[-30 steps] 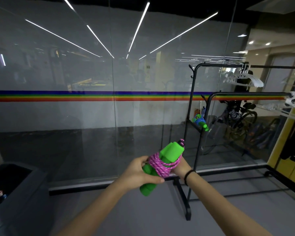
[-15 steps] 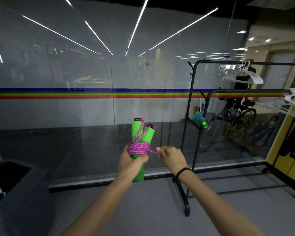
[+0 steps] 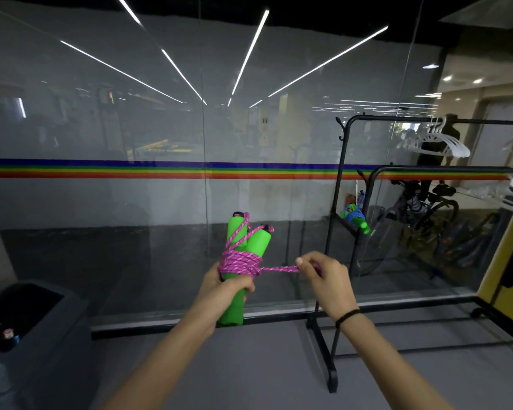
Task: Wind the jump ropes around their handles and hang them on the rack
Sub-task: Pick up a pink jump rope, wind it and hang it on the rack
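Two smooth green foam handles (image 3: 237, 247), bound mid-frame by braided pink rope (image 3: 240, 263); left hand (image 3: 224, 288) grips them below the coil, right hand (image 3: 326, 276) pinches the taut end beside.

No text, brand or number can be read anywhere. A small pale plate (image 3: 264, 121) on the pillar behind the glass wall (image 3: 131, 220) may carry marks, but it is too small and blurred to tell.

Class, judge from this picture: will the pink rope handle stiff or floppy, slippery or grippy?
Probably floppy: the pink rope bends tightly round the green handles. Likely grippy: its braided coils sit stacked. Released by the right hand, probably sags.
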`<state>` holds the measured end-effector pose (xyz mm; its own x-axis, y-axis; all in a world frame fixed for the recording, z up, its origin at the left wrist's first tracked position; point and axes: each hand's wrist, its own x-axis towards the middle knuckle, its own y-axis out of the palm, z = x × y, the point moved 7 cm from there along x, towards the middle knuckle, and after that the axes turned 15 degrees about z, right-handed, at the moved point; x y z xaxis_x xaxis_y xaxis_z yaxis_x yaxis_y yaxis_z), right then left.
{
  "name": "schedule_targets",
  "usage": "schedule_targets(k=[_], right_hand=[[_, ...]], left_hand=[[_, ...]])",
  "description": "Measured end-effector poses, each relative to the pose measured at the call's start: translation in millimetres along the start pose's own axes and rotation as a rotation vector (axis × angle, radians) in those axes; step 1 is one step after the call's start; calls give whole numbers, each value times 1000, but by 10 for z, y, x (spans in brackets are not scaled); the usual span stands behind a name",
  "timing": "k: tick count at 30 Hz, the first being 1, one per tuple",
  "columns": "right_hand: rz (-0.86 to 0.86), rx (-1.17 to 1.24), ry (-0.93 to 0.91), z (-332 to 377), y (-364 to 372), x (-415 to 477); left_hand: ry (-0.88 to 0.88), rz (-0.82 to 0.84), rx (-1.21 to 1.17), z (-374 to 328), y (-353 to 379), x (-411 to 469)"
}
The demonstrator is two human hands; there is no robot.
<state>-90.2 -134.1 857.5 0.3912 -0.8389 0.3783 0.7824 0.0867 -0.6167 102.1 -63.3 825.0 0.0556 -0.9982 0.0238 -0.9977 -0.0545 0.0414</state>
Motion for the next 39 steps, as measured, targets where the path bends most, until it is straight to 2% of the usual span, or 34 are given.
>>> schedule_targets(k=[4, 9, 13, 21, 23, 25, 27, 29, 36, 39], right_hand=[[-144, 111, -224, 406, -191, -190], [-140, 7, -477, 801, -136, -382], [-84, 46, -474, 832, -24, -409], [-74, 245, -374, 678, -11, -427], [-62, 287, -388, 633, -8, -426], [-148, 334, -385, 570, -81, -414], [-269, 421, -372, 527, -206, -399], [-314, 480, -395, 585, -295, -394], [-191, 329, -519, 858, -286, -475], [-189, 342, -499, 849, -304, -480]], left_hand=[[44, 28, 52, -105, 103, -20], [88, 12, 113, -147, 280, -32], [125, 37, 187, -133, 383, -46], [164, 278, 338, -164, 544, -159], [178, 249, 330, -176, 494, -154], [189, 201, 325, -173, 460, -154], [199, 146, 426, -199, 456, -177], [230, 64, 513, -261, 450, -213], [270, -74, 433, -422, 365, -216], [293, -96, 426, -443, 361, -260]])
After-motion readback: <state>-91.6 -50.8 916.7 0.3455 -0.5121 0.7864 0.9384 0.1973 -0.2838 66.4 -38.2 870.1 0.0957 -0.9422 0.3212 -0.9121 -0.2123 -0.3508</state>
